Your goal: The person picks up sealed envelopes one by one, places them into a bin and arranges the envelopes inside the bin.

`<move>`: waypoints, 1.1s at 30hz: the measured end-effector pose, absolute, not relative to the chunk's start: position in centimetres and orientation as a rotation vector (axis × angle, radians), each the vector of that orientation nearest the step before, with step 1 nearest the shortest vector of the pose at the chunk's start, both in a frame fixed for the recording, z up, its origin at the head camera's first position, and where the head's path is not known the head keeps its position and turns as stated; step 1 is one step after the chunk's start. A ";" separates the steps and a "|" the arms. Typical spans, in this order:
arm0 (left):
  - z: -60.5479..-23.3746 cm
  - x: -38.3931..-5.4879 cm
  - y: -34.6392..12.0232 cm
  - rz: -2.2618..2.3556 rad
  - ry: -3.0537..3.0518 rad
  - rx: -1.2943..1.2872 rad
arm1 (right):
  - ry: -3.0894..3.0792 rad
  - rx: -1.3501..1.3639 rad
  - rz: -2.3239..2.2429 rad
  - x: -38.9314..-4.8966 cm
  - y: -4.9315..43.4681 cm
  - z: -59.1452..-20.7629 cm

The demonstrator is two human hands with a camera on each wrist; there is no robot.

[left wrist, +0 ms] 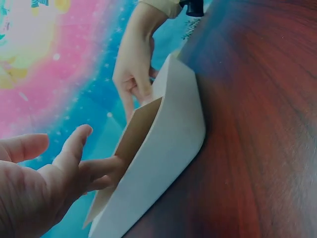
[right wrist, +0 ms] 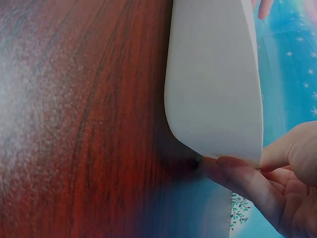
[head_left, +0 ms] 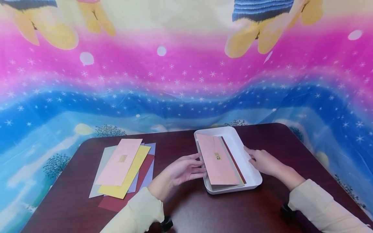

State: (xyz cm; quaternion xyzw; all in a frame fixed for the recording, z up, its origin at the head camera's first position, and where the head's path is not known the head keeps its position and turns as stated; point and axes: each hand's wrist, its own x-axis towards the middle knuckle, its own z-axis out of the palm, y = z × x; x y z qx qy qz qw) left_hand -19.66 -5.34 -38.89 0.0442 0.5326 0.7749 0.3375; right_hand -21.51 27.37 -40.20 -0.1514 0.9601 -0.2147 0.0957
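Observation:
In the head view, a white tray (head_left: pixel 250 171) stands on the table, with a pink envelope (head_left: pixel 218 168) on top of other coloured envelopes at its left side. My left hand (head_left: pixel 185 170) is at the tray's left edge. Its fingers reach out to the envelopes, and the left wrist view shows the thumb raised and apart. My right hand (head_left: pixel 266 161) holds the tray's right wall. In the right wrist view, its thumb and fingers (right wrist: pixel 247 183) pinch a corner of the tray. The envelopes' lower layers are mostly hidden.
To the left on the dark wooden table (head_left: pixel 180 210) lies a loose, overlapping pile of envelopes: a pink envelope (head_left: pixel 120 165) on top, a yellow envelope (head_left: pixel 123 189), then red, lilac and grey ones. A colourful printed cloth (head_left: pixel 175 81) hangs behind the table.

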 end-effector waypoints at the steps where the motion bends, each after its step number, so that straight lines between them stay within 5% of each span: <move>1: -38.7 -19.7 -5.7 2.014 1.396 0.128 | 2.845 -0.445 -0.637 -21.5 27.3 -40.2; 23: -35.2 -20.8 -11.5 2.073 1.509 0.264 | 2.861 -0.437 -0.619 -21.4 27.4 -40.2; 33: -34.8 -20.8 -17.7 1.977 1.744 0.369 | 2.862 -0.453 -0.620 -21.5 27.3 -40.1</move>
